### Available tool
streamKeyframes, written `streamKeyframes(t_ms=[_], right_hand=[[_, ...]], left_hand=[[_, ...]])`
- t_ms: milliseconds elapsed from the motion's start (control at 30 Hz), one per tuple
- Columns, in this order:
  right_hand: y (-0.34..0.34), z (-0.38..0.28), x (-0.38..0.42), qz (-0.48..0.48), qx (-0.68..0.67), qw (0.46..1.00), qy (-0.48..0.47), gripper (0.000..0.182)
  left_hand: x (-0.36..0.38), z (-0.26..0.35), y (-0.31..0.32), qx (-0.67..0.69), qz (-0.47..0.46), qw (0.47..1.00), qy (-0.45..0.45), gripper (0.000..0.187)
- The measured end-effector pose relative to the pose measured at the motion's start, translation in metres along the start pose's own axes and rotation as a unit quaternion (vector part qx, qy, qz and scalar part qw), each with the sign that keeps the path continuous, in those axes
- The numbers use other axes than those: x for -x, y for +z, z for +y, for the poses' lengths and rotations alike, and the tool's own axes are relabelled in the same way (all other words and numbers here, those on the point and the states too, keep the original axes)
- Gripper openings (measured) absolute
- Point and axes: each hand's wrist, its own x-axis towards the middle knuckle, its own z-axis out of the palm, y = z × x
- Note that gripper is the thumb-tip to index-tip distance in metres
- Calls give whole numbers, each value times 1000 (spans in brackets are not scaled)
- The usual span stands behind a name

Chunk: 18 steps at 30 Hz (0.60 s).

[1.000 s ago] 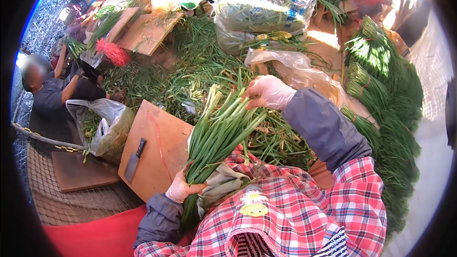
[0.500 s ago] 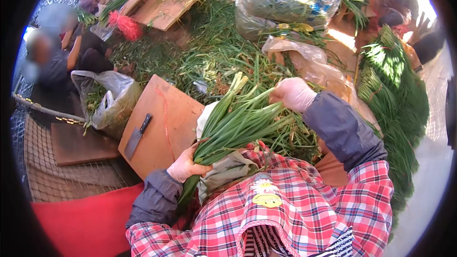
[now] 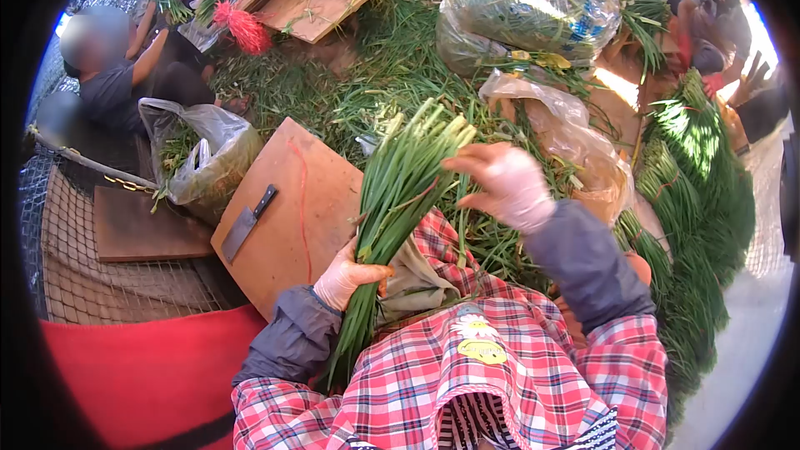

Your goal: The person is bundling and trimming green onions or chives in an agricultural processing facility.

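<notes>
A bunch of green chives (image 3: 402, 179) stands tilted over my lap, pale cut ends up and leaf tips hanging down. Thin-gloved, my left hand (image 3: 348, 277) is closed around its lower part. My right hand (image 3: 512, 187), gloved too, is beside the upper right of the bunch, its thumb and fingers apart and its fingertips right at the pale ends. To the left lies a brown board (image 3: 287, 192) carrying a knife (image 3: 250, 223) with a black handle and a red strand (image 3: 302, 200).
Loose green leaves (image 3: 333, 100) cover the ground ahead. Tied green bundles (image 3: 696, 200) are piled at right. A stuffed clear bag (image 3: 533, 8) stands at the back, a smaller plastic bag (image 3: 208, 158) at left. A person (image 3: 137, 71) sits far left; others work at upper right.
The bunch has swung more upright. My right hand has come off the stalks it was pinching and opened; my left hand has kept its hold.
</notes>
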Motion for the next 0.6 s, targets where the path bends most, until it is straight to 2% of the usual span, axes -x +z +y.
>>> streamKeyframes(t_ms=[33,100,133,267,300,367,433,500,600], right_hand=[[8,-13,-8,-19,6,999,-37,39],[39,-23,-11,-57,73,992,-85,29],[44,-25,-9,-34,81,992,-88,20],[33,-15,3,-7,52,992,-117,16],[21,-16,5,-45,99,989,-97,15],[1,-7,8,-62,183,979,-58,16],[-12,28,17,51,169,984,-7,9],[-34,53,27,-58,196,971,124,15],[-34,52,35,-307,327,880,156,26]], left_hand=[[-1,-2,4,5,-11,1000,3,55],[-3,-7,7,18,-28,999,10,55],[-3,-8,4,24,-42,999,3,61],[1,-6,2,-1,-51,998,22,74],[-1,-7,-1,-10,-52,998,27,78],[-5,-7,-6,-30,-63,997,32,83],[-6,-8,-10,-47,-80,995,34,83],[-5,-8,-16,-72,-76,994,29,85],[-1,-4,-15,-109,-67,991,37,84]])
